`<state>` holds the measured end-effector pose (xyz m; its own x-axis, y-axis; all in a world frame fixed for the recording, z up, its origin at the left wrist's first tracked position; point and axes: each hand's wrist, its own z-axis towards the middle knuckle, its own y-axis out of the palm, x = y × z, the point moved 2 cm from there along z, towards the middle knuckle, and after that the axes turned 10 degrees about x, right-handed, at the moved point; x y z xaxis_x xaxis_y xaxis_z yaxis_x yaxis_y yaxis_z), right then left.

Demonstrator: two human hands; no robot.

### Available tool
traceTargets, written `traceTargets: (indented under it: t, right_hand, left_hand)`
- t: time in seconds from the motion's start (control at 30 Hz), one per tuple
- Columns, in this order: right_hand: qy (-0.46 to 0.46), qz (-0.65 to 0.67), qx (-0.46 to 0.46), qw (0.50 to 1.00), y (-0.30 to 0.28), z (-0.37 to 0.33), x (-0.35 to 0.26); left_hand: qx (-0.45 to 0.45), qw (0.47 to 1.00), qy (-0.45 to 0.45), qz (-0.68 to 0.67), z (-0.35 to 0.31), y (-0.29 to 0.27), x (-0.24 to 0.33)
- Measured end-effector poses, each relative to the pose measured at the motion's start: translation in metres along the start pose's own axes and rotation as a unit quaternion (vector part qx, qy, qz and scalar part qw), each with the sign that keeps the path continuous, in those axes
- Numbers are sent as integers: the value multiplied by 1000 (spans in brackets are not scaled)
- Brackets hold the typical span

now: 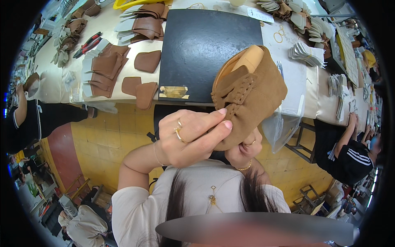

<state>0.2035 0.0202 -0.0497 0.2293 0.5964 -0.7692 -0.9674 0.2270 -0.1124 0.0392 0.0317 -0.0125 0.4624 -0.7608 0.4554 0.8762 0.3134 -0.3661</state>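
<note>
A brown suede shoe [267, 99] with a stitched lacing strip and a tan lining is held up in front of me, over the table's near edge. My left hand [191, 133], with rings on it, reaches across to the lacing strip. Its thumb and forefinger are closed together at the strip's lower end; whether a lace end lies between them is too small to tell. My right hand [245, 150] grips the shoe from below, most of its fingers hidden behind the suede.
A black board [201, 49] lies on the table behind the shoe. Brown leather pieces [107, 68] and red-handled pliers [88, 44] are to its left. White stacked pieces [308, 54] and a clear plastic bag [284, 127] are at the right. Other people [347, 144] sit on both sides.
</note>
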Motion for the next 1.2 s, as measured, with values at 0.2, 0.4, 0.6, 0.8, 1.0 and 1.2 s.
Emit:
traceTargets:
  t: [0.2,0.4,0.6,0.8,1.0,1.2]
  right_hand:
    - [-8,-18,-46,999,-1,10,0]
    - [11,-11,-47,999,-1,10,1]
    - [-5,-10,-4,1000,1,6,5]
    - [2,-67,-1,998,3,12,3]
    - [113,-101,-77,985,27,29,34]
    - [191,-73,-121,971,37,30,36]
  left_hand:
    - [21,1000,-15,6,0,1,-4]
    - [33,999,-25,4,-2,3,-5]
    - [28,999,-24,-1,1,-1,-2]
    - [12,998,-64,4,4,4,-7]
    - [49,966,-254,32,-7,16,-44]
    - [136,859,-492,-36,-25,3,-91]
